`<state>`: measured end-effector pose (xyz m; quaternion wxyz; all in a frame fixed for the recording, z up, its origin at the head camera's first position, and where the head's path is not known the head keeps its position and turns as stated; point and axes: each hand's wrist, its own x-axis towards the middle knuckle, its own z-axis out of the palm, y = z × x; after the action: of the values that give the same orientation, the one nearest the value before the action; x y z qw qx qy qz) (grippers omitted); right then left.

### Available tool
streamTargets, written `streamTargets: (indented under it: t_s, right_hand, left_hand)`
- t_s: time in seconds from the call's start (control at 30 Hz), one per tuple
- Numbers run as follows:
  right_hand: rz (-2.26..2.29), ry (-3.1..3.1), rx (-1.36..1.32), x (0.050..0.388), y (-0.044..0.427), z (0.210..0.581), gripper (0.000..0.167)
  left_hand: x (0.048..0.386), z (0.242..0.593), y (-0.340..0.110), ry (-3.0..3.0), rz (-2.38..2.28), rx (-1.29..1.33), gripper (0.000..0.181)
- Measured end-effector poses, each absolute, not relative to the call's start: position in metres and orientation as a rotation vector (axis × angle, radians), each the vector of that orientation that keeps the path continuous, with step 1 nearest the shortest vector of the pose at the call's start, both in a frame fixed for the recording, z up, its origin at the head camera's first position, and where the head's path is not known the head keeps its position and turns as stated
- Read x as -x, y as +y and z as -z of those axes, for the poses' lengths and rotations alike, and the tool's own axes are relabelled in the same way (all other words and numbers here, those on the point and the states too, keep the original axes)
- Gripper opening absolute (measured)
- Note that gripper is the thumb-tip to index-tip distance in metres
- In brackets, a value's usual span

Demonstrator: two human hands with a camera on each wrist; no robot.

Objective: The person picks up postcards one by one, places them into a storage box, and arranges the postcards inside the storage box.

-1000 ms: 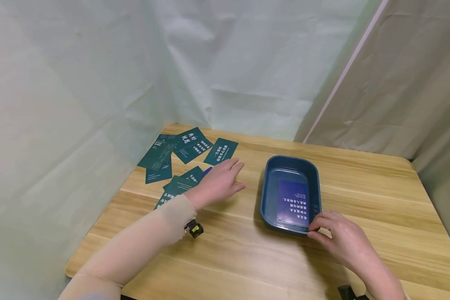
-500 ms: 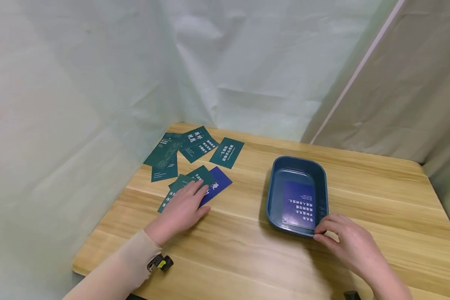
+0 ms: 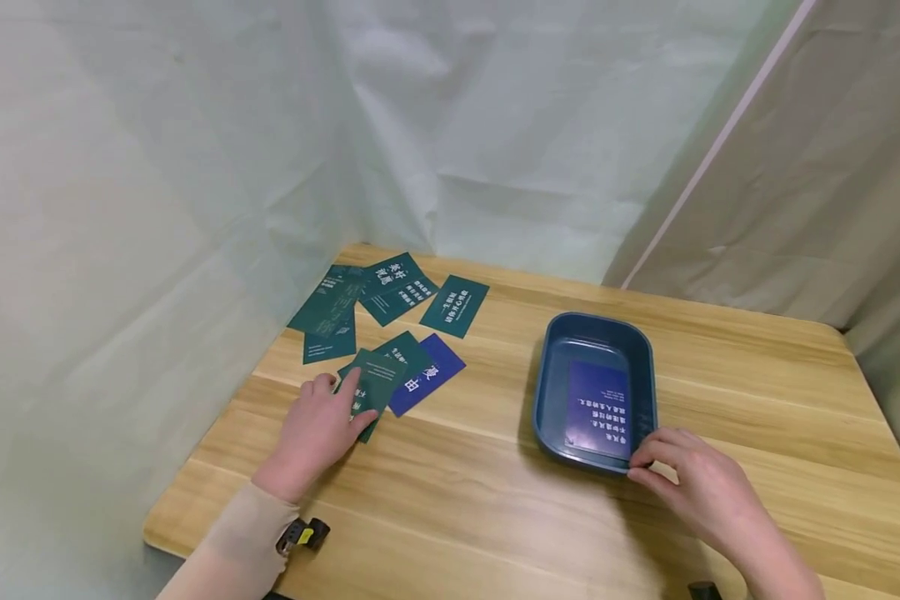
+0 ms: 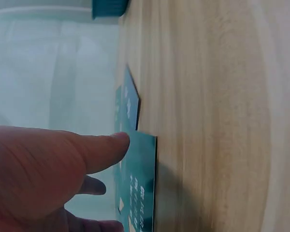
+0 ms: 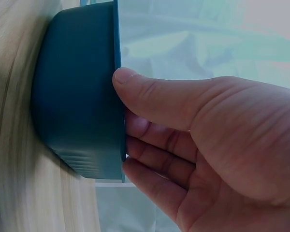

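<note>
My left hand (image 3: 317,425) holds a green card (image 3: 381,377) between thumb and fingers at its near end; the left wrist view shows the thumb (image 4: 104,150) against this card (image 4: 144,169), whose edge casts a shadow. Under and beside it lie another green card (image 3: 414,353) and a purple card (image 3: 438,371). With thumb and fingertips, my right hand (image 3: 708,483) pinches the near right corner of a dark blue tray (image 3: 557,454). Flat inside the tray is a purple card with white writing (image 3: 592,400). The right wrist view shows the thumb (image 5: 154,96) outside the tray wall (image 5: 77,92).
Several green cards (image 3: 326,304) overlap at the table's back left, and a single green card (image 3: 454,306) lies to their right. Pale curtains (image 3: 495,150) hang behind and left of the wooden table (image 3: 757,392). The table's left edge is near my left forearm.
My left hand has moved left and nearer, from above the cards to the near green card, which has turned and shifted right. The right hand keeps its grip on the tray; the head view has shifted slightly.
</note>
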<state>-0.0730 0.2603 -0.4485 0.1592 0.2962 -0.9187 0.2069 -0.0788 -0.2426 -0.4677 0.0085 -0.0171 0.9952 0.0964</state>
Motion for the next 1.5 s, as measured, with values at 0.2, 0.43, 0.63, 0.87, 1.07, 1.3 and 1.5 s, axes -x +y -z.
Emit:
streamTargets:
  t_s: [0.2,0.43,0.63,0.87,1.07,1.3,1.5]
  right_hand:
    - [-0.583,-2.634,-0.842,0.074,0.262,0.449,0.035]
    - [-0.572,-2.652,-0.83,0.074,0.265,0.45,0.028]
    - [-0.57,-2.637,-0.843,0.075,0.266,0.451,0.031]
    - [-0.574,-2.653,-0.844,0.077,0.266,0.45,0.034]
    - [-0.585,-2.659,-0.84,0.075,0.267,0.451,0.024]
    - [-0.587,-2.62,-0.835,0.074,0.266,0.452,0.031]
    - [-0.591,-2.627,-0.845,0.076,0.262,0.45,0.032]
  left_hand:
    - [0.082,0.468,-0.247,3.083,-0.376,0.194,0.09]
    - [0.093,0.464,-0.246,3.06,-0.353,0.213,0.095]
    - [0.101,0.462,-0.244,2.986,-0.37,0.248,0.093]
    - [0.105,0.464,-0.245,2.92,-0.415,0.313,0.093]
    - [0.107,0.465,-0.243,2.922,-0.412,0.298,0.095]
    - [0.108,0.466,-0.244,2.943,-0.438,0.277,0.099]
    - [0.106,0.464,-0.249,3.0,-0.414,0.218,0.103]
